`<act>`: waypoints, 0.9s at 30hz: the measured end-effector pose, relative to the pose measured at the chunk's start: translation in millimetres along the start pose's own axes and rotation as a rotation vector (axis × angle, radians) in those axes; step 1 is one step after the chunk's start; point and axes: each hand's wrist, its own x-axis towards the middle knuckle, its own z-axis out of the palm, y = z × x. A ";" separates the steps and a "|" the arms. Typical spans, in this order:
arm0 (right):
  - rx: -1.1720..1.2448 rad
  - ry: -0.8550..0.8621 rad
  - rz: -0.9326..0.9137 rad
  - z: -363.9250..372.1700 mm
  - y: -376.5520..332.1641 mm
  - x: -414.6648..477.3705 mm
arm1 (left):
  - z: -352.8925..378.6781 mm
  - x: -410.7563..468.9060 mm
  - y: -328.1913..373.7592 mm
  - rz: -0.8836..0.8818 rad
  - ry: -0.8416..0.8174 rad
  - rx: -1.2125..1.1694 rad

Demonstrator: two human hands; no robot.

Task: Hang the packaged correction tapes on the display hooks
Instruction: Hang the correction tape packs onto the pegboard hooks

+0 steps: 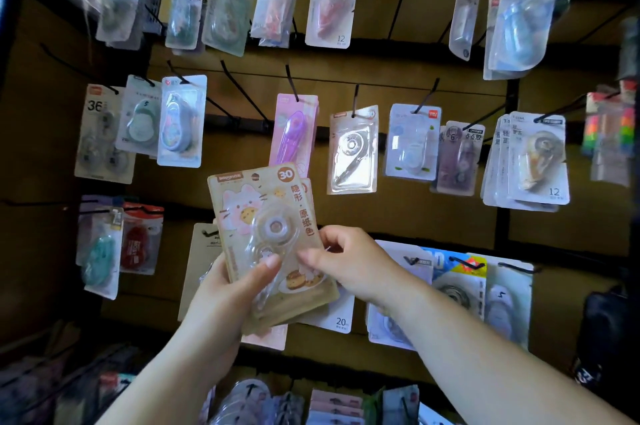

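Head view: a small stack of packaged correction tapes sits low in the middle of the frame, held up in front of the display wall and on no hook. The front pack is a beige card with a cartoon cat and a "30" in its top corner. At least one more card of the same kind shows behind it.

The left hand grips the stack from below and to the left, its fingers curled round the back and its thumb laid across the blister. The right hand pinches the right edge of the stack with its fingers, as if to peel off the front pack.

Above and slightly left, a bare hook juts out, with a purple pack just beside it and a clear pack further right. Most other hooks already carry stock.

I judge the job to be only part done. No beige cat card hangs anywhere in view, so every pack in this stack has yet to be threaded onto a hook, most likely the bare one.
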 end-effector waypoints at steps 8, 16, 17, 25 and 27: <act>0.112 0.243 0.039 -2.5 5.3 -4.4 | 8.9 -7.3 5.8 -0.002 0.030 0.033; 0.269 0.427 0.076 -13.4 8.7 0.1 | 8.1 -11.0 8.5 -0.016 0.062 0.025; 0.273 0.442 0.067 -18.1 7.1 1.6 | 7.4 -11.2 9.7 -0.012 0.075 0.032; 0.065 0.652 -0.017 -65.0 -30.9 38.6 | 1.9 -11.1 13.2 -0.038 0.126 0.040; 0.023 0.680 -0.018 -72.6 -36.7 47.9 | -1.8 -10.4 12.3 -0.045 0.120 0.038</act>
